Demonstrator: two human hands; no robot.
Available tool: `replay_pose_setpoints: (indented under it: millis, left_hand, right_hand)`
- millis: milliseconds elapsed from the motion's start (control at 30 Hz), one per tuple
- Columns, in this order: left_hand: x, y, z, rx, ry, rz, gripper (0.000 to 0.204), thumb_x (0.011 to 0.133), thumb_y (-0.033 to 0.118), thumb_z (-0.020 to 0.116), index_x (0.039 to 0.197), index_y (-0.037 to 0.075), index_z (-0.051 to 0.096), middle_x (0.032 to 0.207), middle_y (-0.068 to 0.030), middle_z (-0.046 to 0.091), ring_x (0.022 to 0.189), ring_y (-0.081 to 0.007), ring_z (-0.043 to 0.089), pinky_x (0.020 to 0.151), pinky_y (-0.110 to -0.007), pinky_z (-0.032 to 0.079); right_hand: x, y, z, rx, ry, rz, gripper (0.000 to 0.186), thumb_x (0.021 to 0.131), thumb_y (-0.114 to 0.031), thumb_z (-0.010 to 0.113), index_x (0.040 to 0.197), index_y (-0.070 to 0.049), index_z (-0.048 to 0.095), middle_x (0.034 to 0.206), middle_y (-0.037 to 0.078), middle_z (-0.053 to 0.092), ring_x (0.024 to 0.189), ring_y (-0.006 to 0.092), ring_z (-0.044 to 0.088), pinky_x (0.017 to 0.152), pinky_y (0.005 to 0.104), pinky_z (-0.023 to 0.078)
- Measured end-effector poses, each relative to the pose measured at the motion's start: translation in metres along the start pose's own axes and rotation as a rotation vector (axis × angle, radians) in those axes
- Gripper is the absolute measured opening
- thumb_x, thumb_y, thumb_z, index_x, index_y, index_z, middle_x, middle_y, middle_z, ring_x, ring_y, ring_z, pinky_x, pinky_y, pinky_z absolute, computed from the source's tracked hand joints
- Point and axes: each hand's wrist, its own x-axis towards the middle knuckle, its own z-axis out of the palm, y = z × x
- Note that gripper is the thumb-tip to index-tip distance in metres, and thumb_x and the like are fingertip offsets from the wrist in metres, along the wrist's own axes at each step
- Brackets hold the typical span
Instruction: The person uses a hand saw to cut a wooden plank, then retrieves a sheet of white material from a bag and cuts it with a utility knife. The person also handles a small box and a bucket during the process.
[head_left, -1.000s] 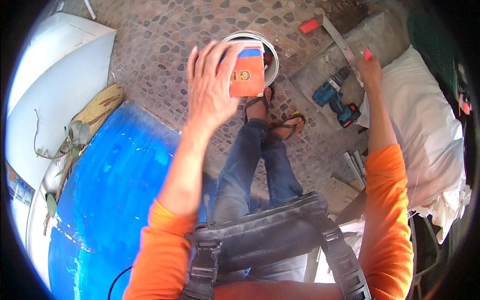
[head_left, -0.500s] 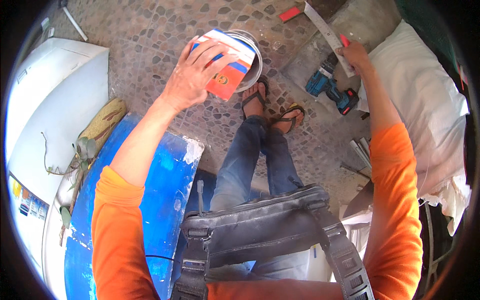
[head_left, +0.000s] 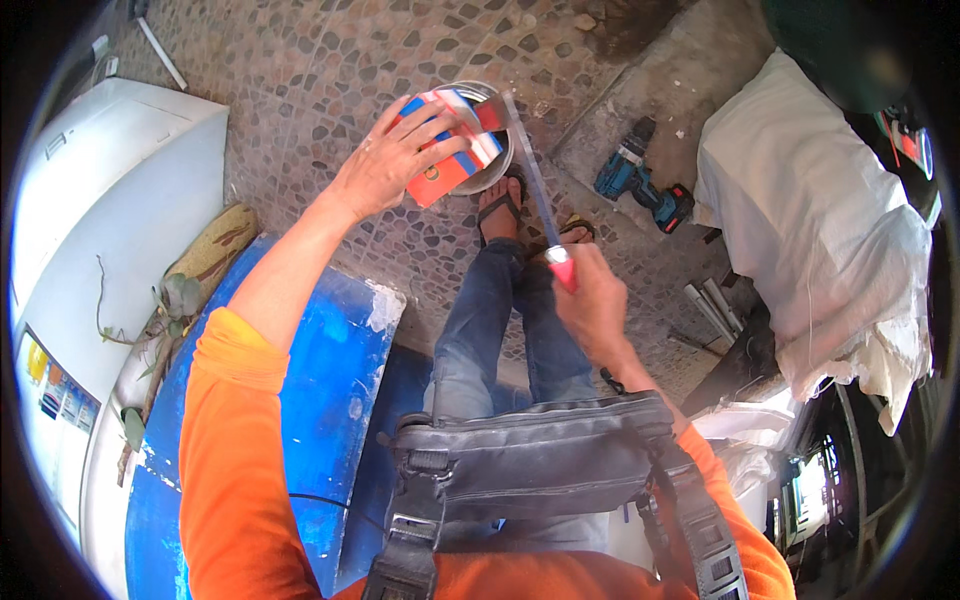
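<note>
Fingers spread over its face, my left hand (head_left: 385,165) grips a red, white and blue box (head_left: 440,183). The box is tilted against the mouth of a round metal bucket (head_left: 503,165), hiding part of it. My right hand (head_left: 595,305) is closed round the near end of what looks like a try square (head_left: 535,185), with a long steel blade and a red stock at its far end. A short red piece (head_left: 563,272) also shows at these fingers; its kind is unclear. The stock is over the bucket's mouth, close to the box; whether they touch I cannot tell.
A blue cordless drill (head_left: 640,180) lies on the concrete ledge at right. Beside it is a large white sack (head_left: 800,210). A worn blue panel (head_left: 310,320) and a white cabinet (head_left: 150,160) stand at left. A black bag (head_left: 540,455) hangs at my waist.
My right hand has swung from the far right, near the drill, inward and nearer to my body, bringing the try square to the bucket. The left hand and box have shifted slightly.
</note>
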Motion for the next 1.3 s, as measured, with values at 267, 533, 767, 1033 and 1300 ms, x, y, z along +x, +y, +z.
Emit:
replay_pose_setpoints:
  millis: [267, 533, 767, 1033, 1300]
  left_hand:
    - [0.011, 0.024, -0.008, 0.042, -0.08, -0.053, 0.102, 0.07, -0.001, 0.083, 0.159, 0.025, 0.042, 0.162, -0.0043, 0.043, 0.156, -0.0294, 0.032, 0.132, -0.057, 0.018]
    - [0.039, 0.048, -0.005, 0.226, -0.261, -0.061, 0.116, 0.067, 0.006, 0.087, 0.166, 0.024, 0.028, 0.169, -0.0081, 0.032, 0.161, -0.0311, 0.019, 0.13, -0.065, 0.01]
    - [0.062, 0.085, -0.051, 0.038, -0.304, -0.098, 0.107, 0.074, 0.029, 0.09, 0.163, 0.015, 0.033, 0.166, -0.015, 0.036, 0.158, -0.0391, 0.023, 0.13, -0.061, 0.013]
    - [0.042, 0.289, -0.103, -2.079, -0.104, -0.839, 0.06, 0.106, 0.054, 0.057, 0.147, 0.01, 0.057, 0.125, -0.0007, 0.068, 0.108, -0.0089, 0.064, 0.086, -0.023, 0.05]
    - [0.037, 0.364, -0.146, -2.109, 0.19, -0.929, 0.026, 0.11, 0.025, 0.052, 0.119, 0.003, 0.061, 0.126, -0.0169, 0.069, 0.122, -0.0314, 0.065, 0.108, -0.047, 0.051]
  right_hand:
    - [0.035, 0.006, 0.055, -0.203, -0.101, 0.007, 0.029, 0.09, -0.019, 0.075, 0.11, -0.005, 0.06, 0.11, 0.016, 0.067, 0.087, 0.0407, 0.073, 0.071, 0.0503, 0.06]
    - [0.06, 0.025, 0.038, 0.645, 0.082, 0.352, 0.039, 0.1, -0.025, 0.067, 0.132, -0.005, 0.06, 0.091, 0.014, 0.066, 0.073, 0.0272, 0.068, 0.066, 0.0401, 0.059]
    - [0.009, 0.044, -0.019, 1.462, -0.069, 0.593, 0.035, 0.105, -0.024, 0.063, 0.134, -0.006, 0.059, 0.091, 0.007, 0.064, 0.069, 0.0152, 0.063, 0.06, 0.0342, 0.057]
    - [-0.078, -0.054, -0.084, 1.484, 0.051, 0.42, 0.028, 0.103, -0.02, 0.069, 0.123, -0.003, 0.062, 0.086, 0.005, 0.068, 0.068, 0.0148, 0.067, 0.068, 0.0291, 0.058]
    - [-0.193, -0.112, -0.136, 0.826, 0.451, 0.32, 0.027, 0.094, -0.023, 0.078, 0.109, -0.005, 0.064, 0.101, 0.011, 0.069, 0.087, 0.0247, 0.069, 0.078, 0.039, 0.056]
